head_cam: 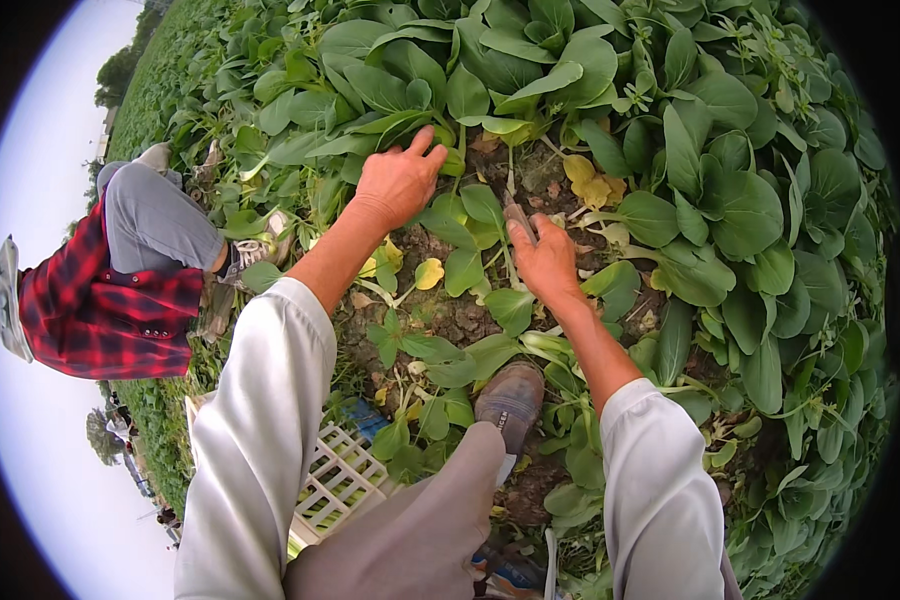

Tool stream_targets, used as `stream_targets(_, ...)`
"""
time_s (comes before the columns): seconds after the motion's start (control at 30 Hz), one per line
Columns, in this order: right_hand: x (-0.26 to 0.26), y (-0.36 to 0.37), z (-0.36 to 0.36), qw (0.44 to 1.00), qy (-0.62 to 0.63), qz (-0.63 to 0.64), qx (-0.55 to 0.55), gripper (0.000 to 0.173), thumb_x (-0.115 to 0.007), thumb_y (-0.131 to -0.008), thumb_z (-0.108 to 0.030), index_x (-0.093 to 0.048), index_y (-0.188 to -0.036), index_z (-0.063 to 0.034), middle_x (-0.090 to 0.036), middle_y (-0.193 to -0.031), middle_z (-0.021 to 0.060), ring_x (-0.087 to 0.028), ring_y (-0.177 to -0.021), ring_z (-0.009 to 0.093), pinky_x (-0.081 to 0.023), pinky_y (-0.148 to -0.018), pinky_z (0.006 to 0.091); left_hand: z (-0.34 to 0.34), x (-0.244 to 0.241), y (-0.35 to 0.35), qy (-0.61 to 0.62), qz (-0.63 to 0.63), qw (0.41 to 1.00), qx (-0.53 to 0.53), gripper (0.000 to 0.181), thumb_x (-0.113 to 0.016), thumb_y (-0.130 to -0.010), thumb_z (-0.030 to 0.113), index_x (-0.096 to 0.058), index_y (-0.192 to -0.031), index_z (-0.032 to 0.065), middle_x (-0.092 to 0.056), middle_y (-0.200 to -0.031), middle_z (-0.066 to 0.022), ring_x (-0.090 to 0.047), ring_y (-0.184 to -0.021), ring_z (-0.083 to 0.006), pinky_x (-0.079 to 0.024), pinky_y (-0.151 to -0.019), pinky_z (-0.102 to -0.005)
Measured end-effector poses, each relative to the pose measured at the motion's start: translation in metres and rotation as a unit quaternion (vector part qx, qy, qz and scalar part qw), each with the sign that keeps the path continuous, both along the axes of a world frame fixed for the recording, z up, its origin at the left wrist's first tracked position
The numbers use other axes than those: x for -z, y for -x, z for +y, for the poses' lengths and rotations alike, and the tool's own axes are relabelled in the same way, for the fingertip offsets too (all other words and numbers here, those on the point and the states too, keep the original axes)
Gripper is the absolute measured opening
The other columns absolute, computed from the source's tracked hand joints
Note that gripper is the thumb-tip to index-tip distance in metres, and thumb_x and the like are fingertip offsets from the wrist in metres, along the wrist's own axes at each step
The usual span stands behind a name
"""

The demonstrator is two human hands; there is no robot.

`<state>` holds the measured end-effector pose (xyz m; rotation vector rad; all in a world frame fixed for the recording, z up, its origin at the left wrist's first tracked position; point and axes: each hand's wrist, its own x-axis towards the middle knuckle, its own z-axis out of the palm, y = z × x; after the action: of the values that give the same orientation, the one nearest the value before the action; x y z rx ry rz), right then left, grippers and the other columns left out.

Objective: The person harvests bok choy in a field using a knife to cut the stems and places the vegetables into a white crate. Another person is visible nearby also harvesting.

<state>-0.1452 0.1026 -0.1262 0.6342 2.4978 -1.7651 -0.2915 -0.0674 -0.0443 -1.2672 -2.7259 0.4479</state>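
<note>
My left hand [401,180] grips the base of a leafy green bok choy plant [397,90] at the upper middle, its fingers partly behind the stems. My right hand [544,251] is closed around the handle of a knife [519,214], just right of that plant. The blade points up and left, and soil and stems partly blend with it. Yellowed leaves [592,182] lie on the bare soil to the right of the knife. Loose green leaves and cut-looking stems [547,345] are on the ground below my hands.
Dense bok choy [727,195] grows above and to the right. My shoe [511,401] rests on the soil at lower middle. Beside my left sleeve is a white plastic crate [345,480] holding greens. A person in a plaid shirt [120,289] crouches at the left.
</note>
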Motion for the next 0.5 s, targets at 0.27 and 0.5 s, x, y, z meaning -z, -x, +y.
stream_targets(0.27, 0.025, 0.010, -0.020, 0.992, 0.107, -0.054, 0.045, 0.055, -0.058, -0.093, -0.034, -0.053, -0.124, 0.0110, -0.061, -0.112, 0.0315, -0.060, -0.106, 0.043, -0.048, -0.092, 0.0441, -0.013, 0.009, 0.007, -0.040, -0.022, 0.998, -0.033, 0.032, -0.066, -0.078, 0.017, -0.053, -0.107, 0.0142, -0.054, -0.129, -0.0081, -0.067, -0.076, -0.0300, -0.055, -0.064, -0.0430)
stream_targets(0.5, -0.009, -0.010, -0.013, 1.000, 0.009, 0.020, 0.001, 0.035, -0.059, -0.093, -0.032, -0.058, -0.102, 0.0023, -0.064, -0.082, 0.0272, -0.063, -0.078, 0.046, -0.050, -0.068, 0.0490, -0.027, 0.011, 0.006, -0.057, -0.011, 0.998, -0.021, 0.027, -0.064, -0.080, 0.017, -0.053, -0.104, 0.0129, -0.054, -0.128, -0.0083, -0.065, -0.073, -0.0282, -0.055, -0.061, -0.0409)
